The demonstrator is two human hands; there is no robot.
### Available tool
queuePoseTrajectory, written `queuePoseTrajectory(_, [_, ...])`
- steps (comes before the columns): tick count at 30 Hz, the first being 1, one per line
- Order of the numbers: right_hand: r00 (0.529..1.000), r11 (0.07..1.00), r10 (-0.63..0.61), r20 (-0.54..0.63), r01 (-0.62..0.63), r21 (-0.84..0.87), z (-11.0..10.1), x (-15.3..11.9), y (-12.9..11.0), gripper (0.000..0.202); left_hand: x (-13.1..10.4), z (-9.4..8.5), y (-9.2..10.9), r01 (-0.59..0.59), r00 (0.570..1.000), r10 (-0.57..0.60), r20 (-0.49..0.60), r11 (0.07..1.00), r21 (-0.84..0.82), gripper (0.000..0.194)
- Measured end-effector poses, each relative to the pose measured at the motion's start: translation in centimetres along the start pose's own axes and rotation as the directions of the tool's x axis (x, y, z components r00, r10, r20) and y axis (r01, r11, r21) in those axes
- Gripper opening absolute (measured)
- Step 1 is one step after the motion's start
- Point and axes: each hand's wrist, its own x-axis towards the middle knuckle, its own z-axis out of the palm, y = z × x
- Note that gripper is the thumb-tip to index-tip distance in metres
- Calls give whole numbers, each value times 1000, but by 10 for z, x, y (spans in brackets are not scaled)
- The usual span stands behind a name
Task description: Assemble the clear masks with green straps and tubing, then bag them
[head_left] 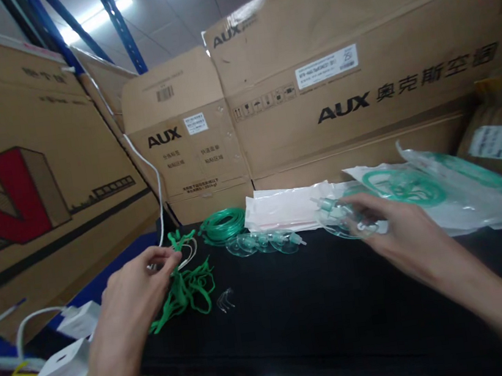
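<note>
My left hand (137, 286) is closed in a pinch at the left of the black table, on a green elastic strap (180, 239) from the tangled pile of green straps (192, 288) below it. A thin whitish loop (190, 253) lies beside the fingertips. On the right, my right hand (400, 233) grips a clear oxygen mask (335, 217) with a green-tinted connector; the fingers hide part of it. Between the hands, several clear masks (267, 242) lie in a row. Small bent metal strips (225, 300) rest near the green straps.
Behind the masks sit a coil of green tubing (222, 224) and white plastic bags (286, 208). Bagged green tubing (405, 186) lies at the right. Cardboard boxes (350, 101) wall the table's back and left. White plugs (65, 363) and cables are at the lower left.
</note>
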Motion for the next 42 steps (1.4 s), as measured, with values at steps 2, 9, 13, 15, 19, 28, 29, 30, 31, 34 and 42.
queuePoseTrajectory(2, [1000, 1000, -12, -1, 12, 13, 2, 0, -2, 29, 8, 7, -12, -8, 997, 2, 73, 997, 77, 40])
queuePoseTrajectory(9, [998, 985, -51, -25, 54, 165, 13, -7, -33, 25, -29, 31, 61, -314, 912, 398, 95, 830, -462, 53])
queuePoseTrajectory(13, [997, 973, -15, -79, 33, 230, 21, -12, -47, 26, -59, 57, 108, -262, 811, 562, 163, 598, -758, 43])
queuePoseTrajectory(15, [994, 966, 21, -108, 8, 258, 24, -13, -48, 30, -62, 72, 116, -146, 826, 525, 205, 550, -822, 48])
queuePoseTrajectory(19, [994, 964, 68, -87, -43, 262, 29, -15, -47, 48, -58, 90, 118, 45, 760, 563, 325, 452, -891, 48])
queuePoseTrajectory(28, [978, 909, -65, 197, -24, 415, 30, -20, -55, 74, -43, 90, 113, 245, 796, 514, 320, 210, -947, 33])
queuePoseTrajectory(29, [980, 898, -52, 192, -39, 439, 28, -20, -55, 69, -40, 89, 110, 249, 790, 510, 341, 241, -938, 35])
queuePoseTrajectory(30, [983, 885, -37, 182, -52, 462, 27, -20, -55, 63, -38, 88, 107, 250, 779, 513, 361, 274, -929, 37])
queuePoseTrajectory(31, [984, 869, -26, 178, -66, 490, 26, -19, -54, 58, -35, 87, 104, 248, 763, 523, 379, 305, -919, 38])
queuePoseTrajectory(34, [965, 784, -41, 260, -130, 607, 26, -18, -53, 50, -32, 85, 99, 237, 731, 551, 403, 349, -907, 38])
queuePoseTrajectory(42, [946, 622, 50, 322, -281, 730, 28, -11, -51, 30, -40, 78, 101, 249, 707, 605, 367, 272, -929, 38])
